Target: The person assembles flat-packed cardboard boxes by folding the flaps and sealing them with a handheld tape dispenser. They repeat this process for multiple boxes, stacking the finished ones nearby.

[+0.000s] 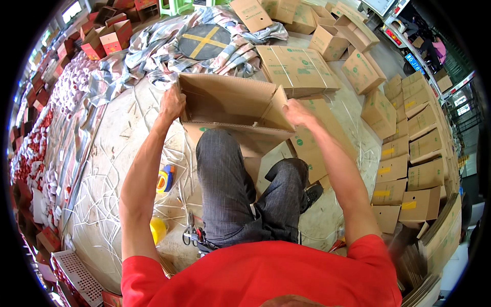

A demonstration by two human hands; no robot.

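Observation:
An unfolded cardboard box stands in front of my knees, its top open toward me and its inside bare. My left hand grips the box's left end, fingers wrapped round the edge. At the opposite end, my right hand is closed on the right edge. Flat cardboard sheets lie under and beside the box on the right. A tape dispenser, blue and orange, rests on the floor left of my knee. Nearer to me are a pair of scissors and a yellow round thing.
Tied flat cartons lie ahead. Closed boxes stack along the right, near a vehicle. White strapping litters the floor. A crumpled striped sheet with a dark round mat lies ahead-left; wrapped round produce heaps at left.

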